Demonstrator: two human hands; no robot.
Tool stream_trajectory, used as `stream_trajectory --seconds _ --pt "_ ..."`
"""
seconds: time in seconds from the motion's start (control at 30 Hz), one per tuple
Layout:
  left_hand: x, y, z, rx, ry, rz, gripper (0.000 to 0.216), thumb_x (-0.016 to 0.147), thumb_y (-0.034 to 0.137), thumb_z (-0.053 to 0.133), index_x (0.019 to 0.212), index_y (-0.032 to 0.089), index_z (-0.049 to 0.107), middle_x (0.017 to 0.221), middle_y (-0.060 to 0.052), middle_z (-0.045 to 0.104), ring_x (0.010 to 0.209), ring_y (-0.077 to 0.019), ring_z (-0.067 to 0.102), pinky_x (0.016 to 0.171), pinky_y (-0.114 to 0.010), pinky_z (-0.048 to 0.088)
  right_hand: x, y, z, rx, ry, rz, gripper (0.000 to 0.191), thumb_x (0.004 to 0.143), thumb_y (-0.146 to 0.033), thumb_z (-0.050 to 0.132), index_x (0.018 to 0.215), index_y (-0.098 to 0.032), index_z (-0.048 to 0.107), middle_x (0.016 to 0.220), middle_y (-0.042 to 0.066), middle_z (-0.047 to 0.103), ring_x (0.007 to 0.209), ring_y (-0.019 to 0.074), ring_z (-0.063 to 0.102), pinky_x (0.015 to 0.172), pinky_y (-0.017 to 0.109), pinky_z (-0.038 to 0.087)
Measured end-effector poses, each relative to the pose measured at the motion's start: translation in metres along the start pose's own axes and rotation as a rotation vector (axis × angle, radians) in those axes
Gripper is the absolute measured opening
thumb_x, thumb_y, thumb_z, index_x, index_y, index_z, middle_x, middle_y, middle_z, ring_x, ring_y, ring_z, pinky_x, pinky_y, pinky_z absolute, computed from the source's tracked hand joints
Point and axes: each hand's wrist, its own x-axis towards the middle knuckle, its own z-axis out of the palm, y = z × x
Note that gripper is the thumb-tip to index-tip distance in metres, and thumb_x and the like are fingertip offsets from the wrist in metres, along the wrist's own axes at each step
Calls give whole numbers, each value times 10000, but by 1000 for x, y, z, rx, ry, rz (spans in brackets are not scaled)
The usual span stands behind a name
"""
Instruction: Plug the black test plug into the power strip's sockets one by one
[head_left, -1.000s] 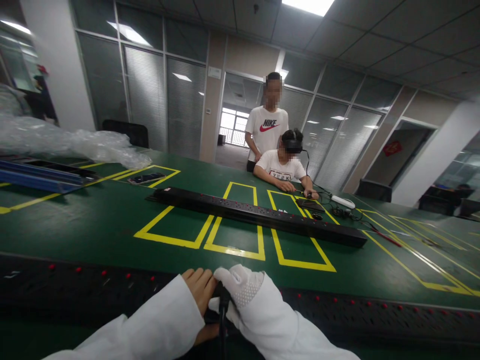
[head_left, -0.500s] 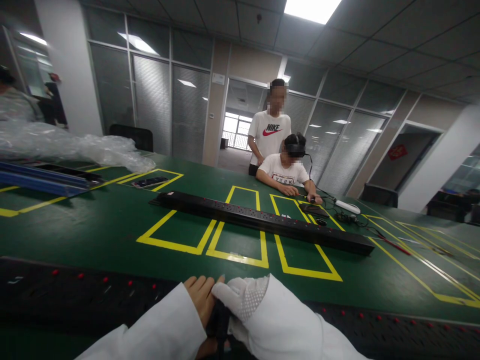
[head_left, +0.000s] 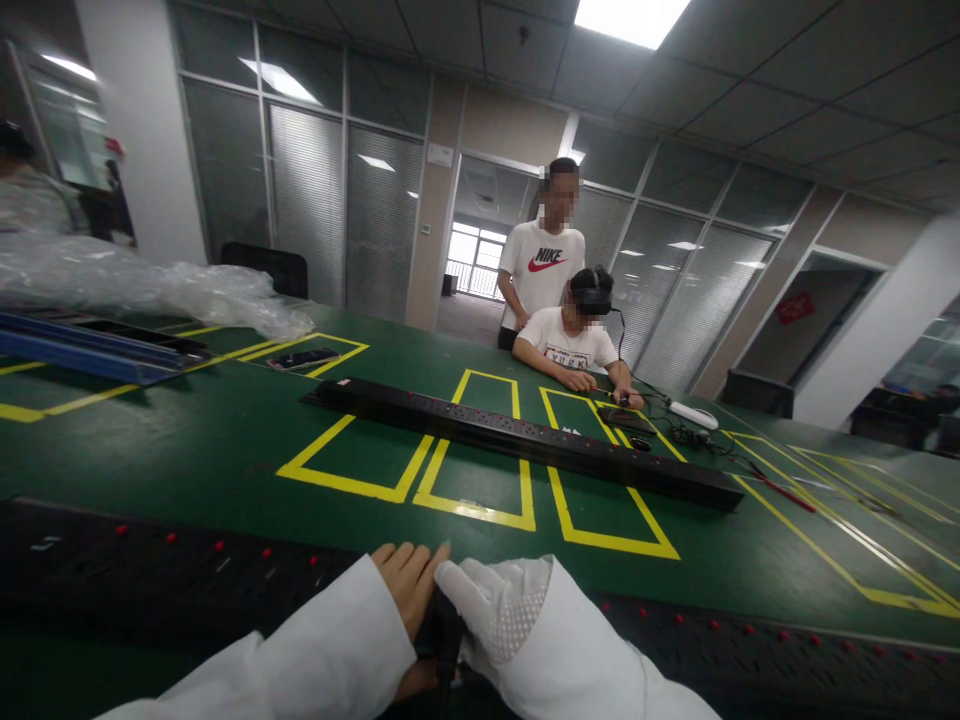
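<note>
White-gloved right hand (head_left: 496,606) grips black plug (head_left: 449,628) | left hand (head_left: 406,588) clasps strip (head_left: 172,578) | lower glove fingertip now hidden

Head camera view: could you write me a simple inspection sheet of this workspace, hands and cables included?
Surface: green table, marked with yellow tape.
Job's things: near black strip with red dots, under the hands; black plug between them.
Clutter: clear plastic wrap, blue pieces and phone-like object at left; second black strip mid-table.
Hands: left hand bare, exact hold hidden; right hand gloved, closed about the plug.
Cables: black cord below the plug; tangled cables by white power strip, far right.
Surroundings: standing person and seated person opposite; glass partitions behind.
</note>
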Motion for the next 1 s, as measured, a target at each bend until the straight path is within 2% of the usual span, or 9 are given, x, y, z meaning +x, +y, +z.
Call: stream_trajectory --seconds 0.07,0.2,0.37,0.5,0.63,0.73,0.8,0.9,1.0 --pt "1 1 -3 13 -22 -9 410 899 171 285 1232 128 521 902 -114 643 789 -252 561 678 -381 397 0 -5 6 -77 8 30 372 843 -364 542 1131 -128 540 816 69 617 615 169 587 548 303 489" --pt "3 3 -8 33 -107 -19 430 883 139 306 1267 138 500 928 -105 646 814 -256 570 683 -383 394 -2 -14 14 -190 60 46 458 838 -322 498 1239 -101 482 969 159 634 647 225 621 536 328 487" --pt "3 2 -12 -8 -166 11 580 818 411 499 1294 82 472 986 -147 633 842 -309 561 709 -425 393 -3 -18 32 -297 132 59 423 850 -237 428 1250 -117 495 1006 176 645 673 251 635 600 375 520" --pt "3 1 -12 -15 -179 -8 584 833 435 477 1303 90 464 988 -144 633 843 -306 565 708 -425 391 -5 -14 47 -327 201 10 450 833 -226 422 1260 -101 492 997 205 642 824 317 634 669 427 525" --pt "3 0 -9 6 -178 13 591 822 424 505 1313 99 452 976 -133 633 832 -292 569 697 -411 394 -8 -5 45 -288 250 -85 488 817 -295 458 1260 -92 465 993 179 640 733 275 632 568 394 510" --pt "3 -2 -7 23 -150 12 538 851 413 472 1299 115 469 954 -124 634 823 -274 571 685 -395 394 -11 0 39 -216 362 -124 480 812 -268 429 1258 -92 441 1006 146 640 627 222 619 446 332 462" --pt "2 -3 -7 21 -140 26 602 801 452 536 1295 113 472 954 -117 632 819 -268 567 685 -384 394 -12 -1 37 -208 419 -113 474 798 -231 419 1251 -93 443 1014 131 646 638 206 629 435 305 452" --pt "0 -6 -7 18 -136 59 791 653 529 656 1293 103 469 957 -115 629 811 -270 558 691 -372 393 -13 -7 37 -255 389 -43 536 732 -221 480 1258 -123 449 1066 99 647 639 188 638 410 290 414" --pt "-1 -7 -6 33 -106 63 818 641 551 658 1298 103 464 950 -120 630 805 -272 552 685 -371 382 -14 -12 37 -283 392 7 582 672 -217 505 1247 -132 468 1064 84 655 581 188 632 362 303 362"
